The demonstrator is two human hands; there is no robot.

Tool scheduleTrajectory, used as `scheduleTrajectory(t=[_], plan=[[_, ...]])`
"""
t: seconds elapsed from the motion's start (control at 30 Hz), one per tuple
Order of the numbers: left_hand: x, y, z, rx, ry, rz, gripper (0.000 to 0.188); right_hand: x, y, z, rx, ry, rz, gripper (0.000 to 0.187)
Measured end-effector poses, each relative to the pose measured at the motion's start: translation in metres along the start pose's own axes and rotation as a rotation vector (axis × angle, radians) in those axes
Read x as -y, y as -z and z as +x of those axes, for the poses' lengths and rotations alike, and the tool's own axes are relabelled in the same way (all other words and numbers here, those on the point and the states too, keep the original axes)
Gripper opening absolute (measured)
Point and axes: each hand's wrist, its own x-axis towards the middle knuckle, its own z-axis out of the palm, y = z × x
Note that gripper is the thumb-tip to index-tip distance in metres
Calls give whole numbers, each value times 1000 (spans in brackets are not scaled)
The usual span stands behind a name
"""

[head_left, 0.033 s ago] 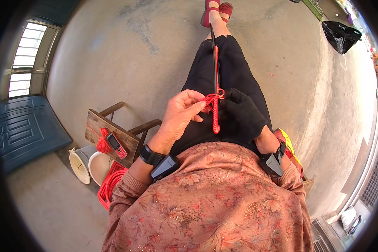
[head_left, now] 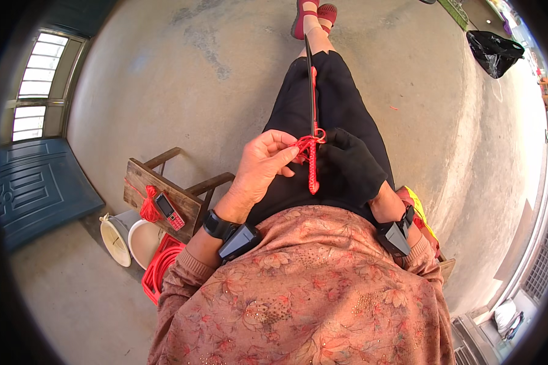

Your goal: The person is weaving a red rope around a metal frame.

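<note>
Between both hands' grip: red cord (head_left: 311, 159).

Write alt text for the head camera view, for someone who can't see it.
A seated person knots a red cord over their lap, bare left hand and black-gloved right hand both pinching it. A small wooden stool holding a red phone stands at their left.

Wooden stool (head_left: 164, 188) at left, bearing 1 red phone (head_left: 168, 211) and 1 bundle of red cord (head_left: 148, 210). Beneath it: 2 pale buckets (head_left: 128, 240) and 1 red crate (head_left: 158, 271). Black bag (head_left: 493, 52) lies far off on the concrete floor (head_left: 164, 85); blue door (head_left: 33, 188) at left.
</note>
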Motion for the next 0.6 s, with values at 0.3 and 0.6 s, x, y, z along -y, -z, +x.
scheduleTrajectory(t=[0.3, 0.6], plan=[[2, 3, 0, -29, 37, -106, 12, -2, 1, 2, -13, 2, -6, 15], [-2, 1, -3, 46, 144, -324, 12, -4, 1, 0, -10, 0, -41, 13]])
